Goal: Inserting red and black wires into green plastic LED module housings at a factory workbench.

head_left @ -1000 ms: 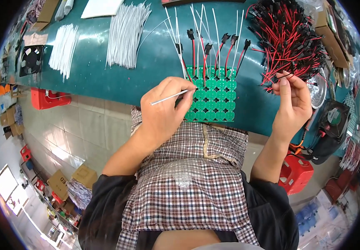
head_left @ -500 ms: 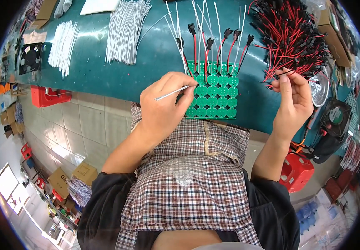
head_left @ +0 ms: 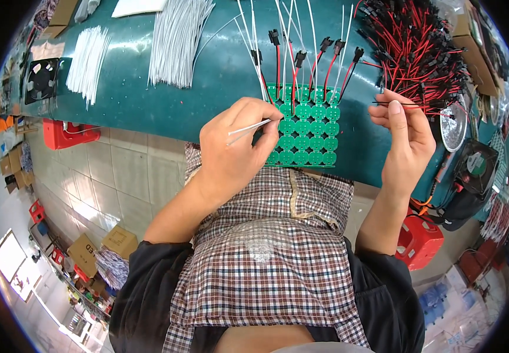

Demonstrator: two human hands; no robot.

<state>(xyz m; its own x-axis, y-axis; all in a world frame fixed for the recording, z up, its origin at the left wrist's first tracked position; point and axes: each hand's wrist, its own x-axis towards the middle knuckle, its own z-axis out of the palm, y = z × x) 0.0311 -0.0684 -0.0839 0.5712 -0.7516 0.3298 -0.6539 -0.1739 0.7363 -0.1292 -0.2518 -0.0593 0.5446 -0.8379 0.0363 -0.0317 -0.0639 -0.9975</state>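
A green panel of small round circuit boards (head_left: 315,143) lies at the table's near edge. Upright along its far rows stand several white wires (head_left: 312,35) and red-and-black leads with black connectors (head_left: 300,59). My left hand (head_left: 234,150) is at the panel's left side, its thumb and forefinger pinched on white wires (head_left: 244,129) whose loose ends point left across the hand. Right of the panel, my right hand (head_left: 407,138) pinches a connector lead (head_left: 379,103) between thumb and fingers. Its dark wire end pokes out leftward; the rest is partly lost against the pile behind.
A heap of red-and-black connector leads (head_left: 416,50) fills the far right. Bundles of white wires (head_left: 178,44) lie far left, near a black fan (head_left: 42,81). A round metal dish (head_left: 453,130), a soldering iron (head_left: 443,167) and another fan (head_left: 477,165) sit at right.
My right hand has shifted slightly left, and the dark wire end now points leftward from its fingers. The white wires' loose ends at my left hand have spread apart; that hand has barely moved.
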